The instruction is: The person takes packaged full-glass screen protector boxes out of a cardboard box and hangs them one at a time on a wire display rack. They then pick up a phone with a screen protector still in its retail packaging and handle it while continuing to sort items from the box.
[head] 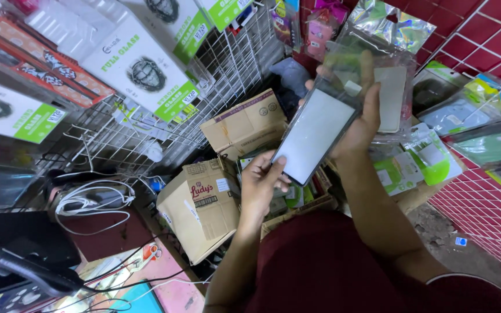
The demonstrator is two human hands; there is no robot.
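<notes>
A flat rectangular pack with a white face and dark rim, shaped like a phone screen protector, is held tilted in front of me. My left hand pinches its lower left corner, thumb on top. My right hand grips its upper right edge from behind, fingers curled round. Behind my right hand hangs a clear plastic sleeve with a pale card inside. My dark red shirt fills the lower middle.
White wire racks on the left carry boxed green-and-white packs. Brown cardboard boxes lie below. More plastic-wrapped packs hang on a red grid wall at right. White cables and a dark device sit at lower left.
</notes>
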